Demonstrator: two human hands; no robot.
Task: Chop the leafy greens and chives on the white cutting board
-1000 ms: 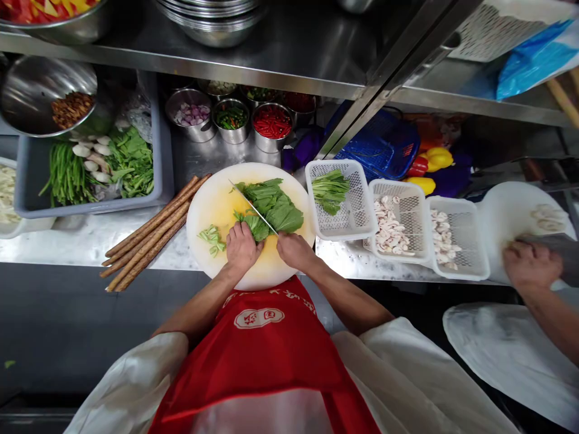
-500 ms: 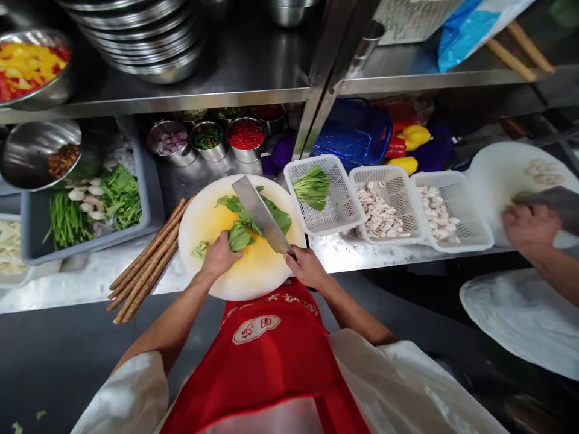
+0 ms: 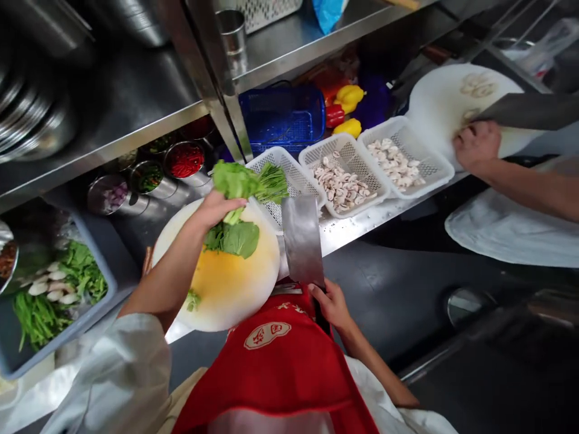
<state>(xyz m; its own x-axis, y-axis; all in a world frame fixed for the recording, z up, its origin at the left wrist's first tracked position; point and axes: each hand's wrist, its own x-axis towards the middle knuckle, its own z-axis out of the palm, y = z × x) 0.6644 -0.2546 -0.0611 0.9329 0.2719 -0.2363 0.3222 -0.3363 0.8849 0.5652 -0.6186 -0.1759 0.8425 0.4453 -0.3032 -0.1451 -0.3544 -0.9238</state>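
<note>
My left hand (image 3: 220, 209) is closed round a bunch of leafy greens (image 3: 234, 179), lifted over the far edge of the round cutting board (image 3: 253, 283). Beside it, in the nearest white basket (image 3: 296, 175), lie cut green stems (image 3: 272, 182). More dark leaves (image 3: 239, 238) rest on the board under my hand, and small green scraps (image 3: 192, 299) sit near its left edge. My right hand (image 3: 332, 301) grips a cleaver (image 3: 302, 241) by its handle, off the board's right side, with the wide blade pointing away from me.
Two white baskets of sliced mushrooms (image 3: 344, 187) stand to the right. Past them, a co-worker's hand (image 3: 479, 144) works at another board (image 3: 420, 90). Metal cups of chopped chillies (image 3: 184, 160) stand behind my board. A grey tub (image 3: 108, 283) of vegetables is at left, below a steel shelf (image 3: 136, 141).
My left hand has raised greens from the board and moved them toward the nearest basket. My right hand has drawn the cleaver off the board to the right. The view has turned right.
</note>
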